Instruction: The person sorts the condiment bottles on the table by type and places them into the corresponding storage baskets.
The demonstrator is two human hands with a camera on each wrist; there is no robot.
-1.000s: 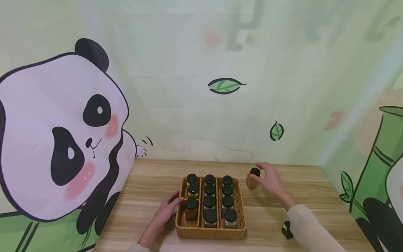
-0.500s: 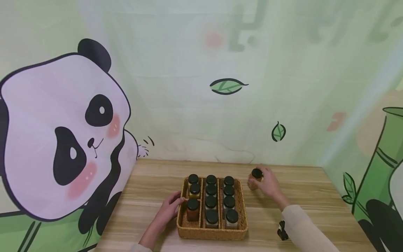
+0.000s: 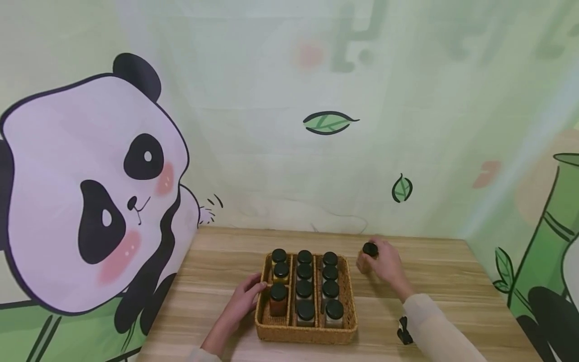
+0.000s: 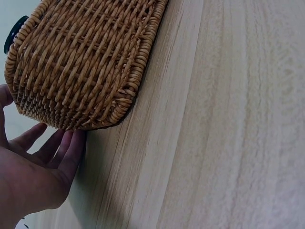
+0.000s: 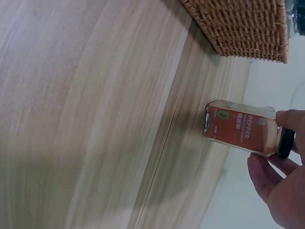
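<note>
A glass spice jar (image 5: 238,126) with a black lid and an orange label reading PEPPER is upright at the back right of the basket. My right hand (image 3: 388,261) grips it near the lid, thumb on one side and fingers on the other. The jar's base is at or close to the tabletop; I cannot tell if it touches. On the left, my left hand (image 3: 244,297) rests against the woven basket (image 4: 86,57), its fingers fairly straight along the outer wall and the thumb at the rim. Several black-lidded jars (image 3: 304,288) stand in the basket's three columns.
The wood-grain table (image 3: 217,261) ends at a printed cloth backdrop (image 3: 253,151) with a panda and leaves. A small black object (image 3: 404,330) lies beside the right sleeve (image 3: 434,322). In the basket's left column, a short divider sets off the front jar (image 3: 278,299).
My right hand and the pepper jar have shifted slightly, and the fingers have settled closer around the lid. The view has drifted a little. My left hand stays at the basket.
</note>
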